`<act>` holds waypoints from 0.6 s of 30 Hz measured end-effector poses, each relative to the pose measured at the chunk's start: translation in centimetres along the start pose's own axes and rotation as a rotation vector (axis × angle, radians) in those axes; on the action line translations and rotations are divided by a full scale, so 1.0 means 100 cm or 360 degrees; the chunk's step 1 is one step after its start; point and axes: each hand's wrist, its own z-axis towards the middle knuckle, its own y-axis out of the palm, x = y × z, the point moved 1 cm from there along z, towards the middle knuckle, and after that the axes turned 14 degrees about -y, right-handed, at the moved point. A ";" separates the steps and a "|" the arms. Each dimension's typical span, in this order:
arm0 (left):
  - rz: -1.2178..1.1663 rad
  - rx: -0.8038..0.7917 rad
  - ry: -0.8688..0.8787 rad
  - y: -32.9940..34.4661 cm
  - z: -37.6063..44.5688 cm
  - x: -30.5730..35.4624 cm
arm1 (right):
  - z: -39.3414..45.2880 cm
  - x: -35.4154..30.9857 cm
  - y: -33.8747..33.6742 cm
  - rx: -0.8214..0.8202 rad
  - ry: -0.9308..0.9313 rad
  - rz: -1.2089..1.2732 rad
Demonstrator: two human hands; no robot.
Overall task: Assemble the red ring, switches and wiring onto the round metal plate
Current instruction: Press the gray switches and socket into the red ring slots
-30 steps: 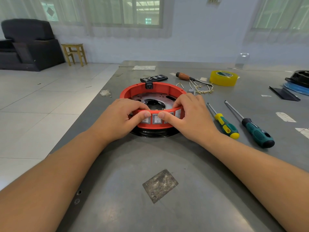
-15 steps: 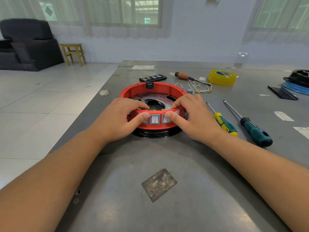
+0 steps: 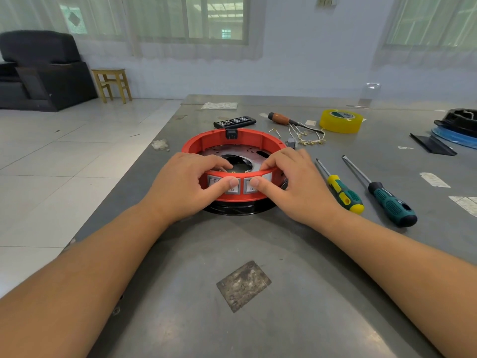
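Head view: left hand (image 3: 185,184) and right hand (image 3: 291,182), each grip curled around the red ring (image 3: 206,143), thumbs on switches (image 3: 246,188).

A red plastic ring (image 3: 247,140) sits flat on a grey metal table, its open top facing up. Inside it lies a round metal plate (image 3: 219,152), silvery, drilled with small holes and with a large dark opening at its centre. A black socket (image 3: 231,133) is set in the ring's far wall. White rocker switches in grey frames (image 3: 232,188) line the near outer wall. Loose pale wiring with small terminals (image 3: 307,138) lies just beyond the ring's right side.
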 end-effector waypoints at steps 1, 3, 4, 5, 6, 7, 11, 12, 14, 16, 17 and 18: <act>0.0001 -0.0020 0.0024 0.000 0.000 -0.001 | -0.001 0.001 -0.001 -0.0010 -0.0004 0.0039; -0.0022 -0.0043 0.0061 -0.002 0.001 -0.006 | -0.004 0.003 -0.002 -0.0051 -0.0024 0.0147; -0.0046 -0.0055 0.0065 -0.003 0.001 -0.009 | -0.005 0.005 -0.001 -0.0050 -0.0023 0.0182; -0.0070 -0.0069 0.0058 -0.004 0.001 -0.011 | -0.006 0.007 0.000 -0.0026 0.0002 0.0186; -0.0087 -0.0079 0.0046 -0.004 0.000 -0.014 | -0.007 0.008 0.002 0.0007 0.0061 0.0167; -0.0094 -0.0080 0.0039 -0.005 -0.001 -0.014 | -0.006 0.010 0.004 0.0031 0.0139 0.0144; -0.0058 -0.0004 0.0114 -0.002 -0.003 -0.004 | -0.001 0.008 0.010 0.0088 0.0155 0.0068; -0.0007 0.0044 0.0146 0.000 -0.003 0.000 | -0.001 0.006 0.012 0.0108 0.0114 0.0076; 0.0140 0.0135 0.0178 0.004 -0.004 0.008 | 0.000 0.000 0.016 0.0122 0.0045 0.0121; 0.0249 0.0178 0.0154 0.006 -0.004 0.011 | 0.000 -0.003 0.018 0.0123 0.0004 0.0181; 0.0270 0.0183 0.0136 0.007 -0.005 0.010 | -0.001 -0.003 0.018 0.0160 0.0010 0.0223; 0.0270 0.0184 0.0112 0.007 -0.004 0.008 | -0.001 -0.001 0.017 0.0222 0.0054 0.0249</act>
